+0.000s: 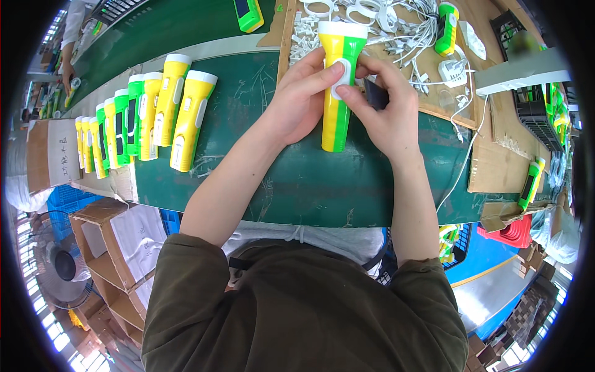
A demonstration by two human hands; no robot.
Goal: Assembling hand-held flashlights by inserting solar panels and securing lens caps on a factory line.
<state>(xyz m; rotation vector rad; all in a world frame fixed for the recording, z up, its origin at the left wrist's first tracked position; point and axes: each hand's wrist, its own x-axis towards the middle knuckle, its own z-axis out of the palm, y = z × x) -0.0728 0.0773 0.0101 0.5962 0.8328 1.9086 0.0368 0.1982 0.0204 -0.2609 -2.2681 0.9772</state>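
Between my two hands a yellow-and-green flashlight (pixel 334 127) stands with its white head pointing away from me. My left hand (pixel 294 99) is closed round its left side, thumb on the white oval switch panel. My right hand (pixel 393 102) grips it from the other side, its thumb on the lower part of that panel. Against the curled fingers of my right hand lies a small dark flat piece (pixel 375 94); what it is cannot be made out. To the left, several similar flashlights (pixel 193 121) lie side by side in a slanting row.
White cables and plugs (pixel 421 37) fill a cardboard tray (pixel 434 105) at the far right, along with another flashlight (pixel 446 30). A green bench (pixel 279 192) lies under my hands. At far left, a person's hand (pixel 67 74) is by another flashlight. A fan (pixel 64 265) stands lower left.
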